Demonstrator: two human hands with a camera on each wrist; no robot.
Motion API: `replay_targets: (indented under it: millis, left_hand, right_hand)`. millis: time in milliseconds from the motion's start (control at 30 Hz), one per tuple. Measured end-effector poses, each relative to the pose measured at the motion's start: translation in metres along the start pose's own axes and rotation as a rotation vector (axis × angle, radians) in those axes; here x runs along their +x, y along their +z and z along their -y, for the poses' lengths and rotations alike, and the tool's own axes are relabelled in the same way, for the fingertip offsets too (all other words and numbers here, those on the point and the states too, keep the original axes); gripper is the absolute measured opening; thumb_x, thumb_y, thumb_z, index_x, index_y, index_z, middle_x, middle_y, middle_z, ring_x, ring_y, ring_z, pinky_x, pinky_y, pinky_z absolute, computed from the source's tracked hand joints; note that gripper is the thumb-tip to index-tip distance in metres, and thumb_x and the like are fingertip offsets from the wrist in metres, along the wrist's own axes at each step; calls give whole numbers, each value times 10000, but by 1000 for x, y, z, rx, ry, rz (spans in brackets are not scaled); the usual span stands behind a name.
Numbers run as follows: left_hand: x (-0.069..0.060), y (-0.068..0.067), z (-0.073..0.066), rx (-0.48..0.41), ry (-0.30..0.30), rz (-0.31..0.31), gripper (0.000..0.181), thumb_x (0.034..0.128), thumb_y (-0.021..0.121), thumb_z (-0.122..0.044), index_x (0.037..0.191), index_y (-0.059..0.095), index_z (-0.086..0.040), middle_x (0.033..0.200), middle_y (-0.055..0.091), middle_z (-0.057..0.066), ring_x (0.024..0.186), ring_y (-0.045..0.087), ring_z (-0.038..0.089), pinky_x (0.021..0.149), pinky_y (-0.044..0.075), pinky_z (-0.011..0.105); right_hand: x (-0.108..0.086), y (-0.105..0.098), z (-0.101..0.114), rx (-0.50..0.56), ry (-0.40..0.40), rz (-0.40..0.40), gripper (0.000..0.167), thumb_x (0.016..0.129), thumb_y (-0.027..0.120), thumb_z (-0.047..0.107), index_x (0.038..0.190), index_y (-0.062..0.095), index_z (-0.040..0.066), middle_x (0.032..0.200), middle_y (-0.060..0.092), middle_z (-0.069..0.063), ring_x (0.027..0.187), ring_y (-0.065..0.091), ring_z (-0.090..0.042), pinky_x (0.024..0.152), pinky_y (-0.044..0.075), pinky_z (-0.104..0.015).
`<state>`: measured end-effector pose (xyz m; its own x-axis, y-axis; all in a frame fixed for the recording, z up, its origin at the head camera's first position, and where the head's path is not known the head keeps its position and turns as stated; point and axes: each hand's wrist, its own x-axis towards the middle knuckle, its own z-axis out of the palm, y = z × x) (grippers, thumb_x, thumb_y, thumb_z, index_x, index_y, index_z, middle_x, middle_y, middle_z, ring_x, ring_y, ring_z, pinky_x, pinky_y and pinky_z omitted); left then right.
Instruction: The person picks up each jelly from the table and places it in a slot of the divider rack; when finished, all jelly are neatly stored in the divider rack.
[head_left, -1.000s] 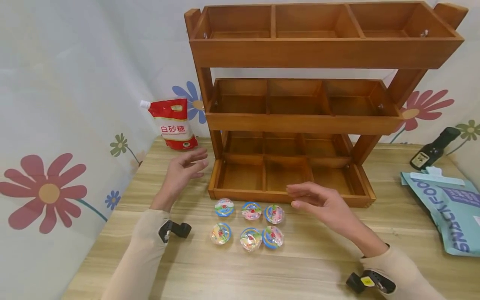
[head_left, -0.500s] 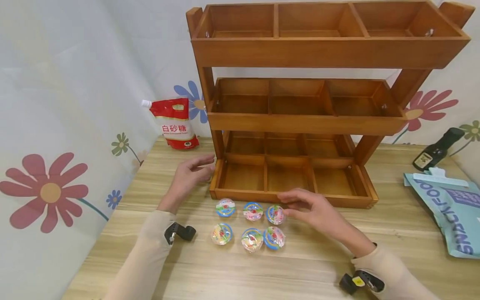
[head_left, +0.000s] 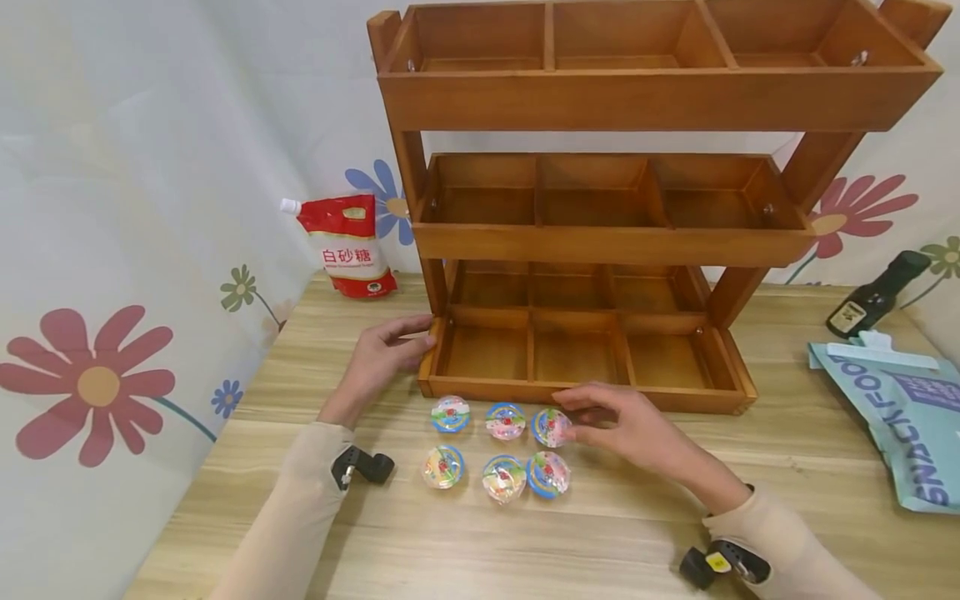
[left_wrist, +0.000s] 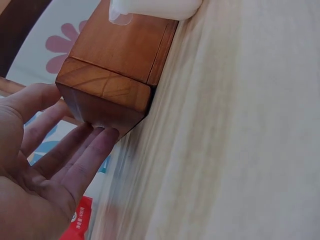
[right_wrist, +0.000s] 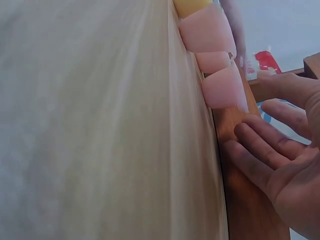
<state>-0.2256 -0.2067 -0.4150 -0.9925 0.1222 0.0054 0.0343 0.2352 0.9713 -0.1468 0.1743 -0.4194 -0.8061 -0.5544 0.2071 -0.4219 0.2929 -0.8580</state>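
Several small jelly cups with blue-rimmed printed lids stand in two loose rows before the brown wooden rack [head_left: 588, 392]. My left hand [head_left: 378, 358] is at the rack's lower left end; in the left wrist view its fingertips rest on the wooden side piece [left_wrist: 107, 105], thumb apart. My right hand [head_left: 626, 425] hovers by the rack's front board, beside the back-row right jelly cup [head_left: 551, 427]. In the right wrist view its relaxed fingers hold nothing, near the pink jelly cup [right_wrist: 225, 90]. Whether they touch the board I cannot tell.
A red and white sugar pouch [head_left: 348, 250] stands at the back left. On the right lie a teal snack bag [head_left: 892, 425] with a clip and a dark bottle [head_left: 873, 296]. The rack has three tiers of divided compartments above the wooden table [head_left: 480, 550].
My left hand has moved right and slightly down onto the rack's side. My right hand has shifted left and lower, closer to the back-row right jelly cup. The cups stay in place.
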Motion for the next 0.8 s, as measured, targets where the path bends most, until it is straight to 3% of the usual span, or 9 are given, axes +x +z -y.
replay_targets:
  millis: [200, 800]
  left_hand:
    - [-1, 3, 1, -3, -9, 0, 458, 999, 781, -214, 1430, 681, -97, 1443, 649, 93, 1180, 698, 264, 878, 637, 331]
    - [1, 3, 5, 28, -16, -8, 435, 1002, 778, -222, 1415, 699, -109, 1429, 660, 102, 1162, 710, 242, 868, 636, 313]
  right_hand:
    - [-2, 4, 1, -22, 48, 32, 452, 976, 798, 138, 1398, 675, 32, 1337, 702, -87, 1193, 674, -274, 1040, 563, -439]
    - [-1, 8, 0, 17, 100, 88, 482, 989, 790, 178, 1432, 647, 57, 1378, 680, -93, 1189, 669, -269, 1041, 561, -387]
